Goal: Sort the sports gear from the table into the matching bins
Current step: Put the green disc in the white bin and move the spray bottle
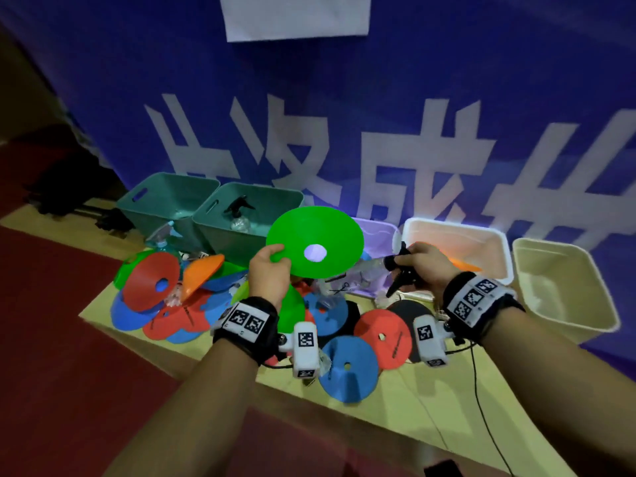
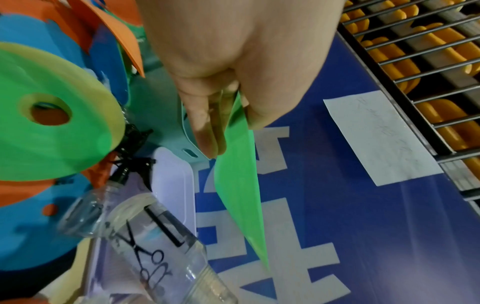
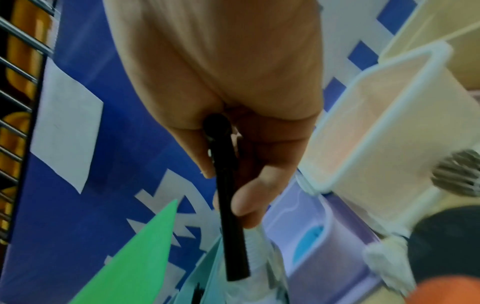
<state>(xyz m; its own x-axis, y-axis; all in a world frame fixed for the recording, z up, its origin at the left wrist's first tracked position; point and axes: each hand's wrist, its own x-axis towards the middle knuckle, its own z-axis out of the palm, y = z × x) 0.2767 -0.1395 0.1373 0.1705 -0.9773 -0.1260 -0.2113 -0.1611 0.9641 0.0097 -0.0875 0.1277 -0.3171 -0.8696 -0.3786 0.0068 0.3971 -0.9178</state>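
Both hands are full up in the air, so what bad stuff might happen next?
The left hand pinches only the rim of the green disc cone, so it might slip onto the pile. The right hand grips the spray bottle by its black trigger head, so it could squirt or swing into the purple bin.

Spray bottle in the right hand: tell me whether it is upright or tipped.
Tipped. The right hand grips the spray bottle by its black trigger head, and the clear body lies nearly level, pointing left behind the green cone.
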